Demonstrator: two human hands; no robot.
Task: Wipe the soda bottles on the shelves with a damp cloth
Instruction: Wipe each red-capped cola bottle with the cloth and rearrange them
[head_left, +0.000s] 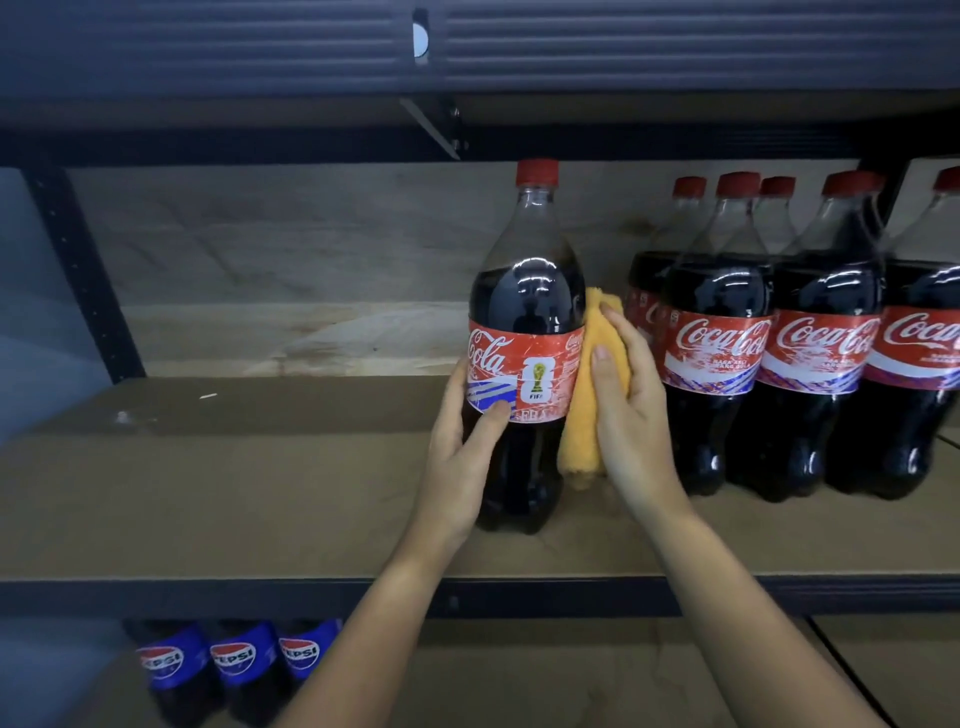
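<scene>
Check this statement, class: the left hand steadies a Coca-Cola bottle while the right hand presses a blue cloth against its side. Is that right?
Not quite. The head view shows an orange cloth, not blue. The left hand steadies the Coca-Cola bottle; the right hand presses the cloth against its side.

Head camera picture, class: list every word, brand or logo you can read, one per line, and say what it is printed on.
"Cola", with "FIFA" under a trophy logo: label of the Coca-Cola bottle held by the left hand.
"Coca-Cola": labels of the Coca-Cola bottles at right.
"PEPSI": labels of three Pepsi bottles on the lower shelf.
Small print under the Coca-Cola script: too blurred to read.
</scene>
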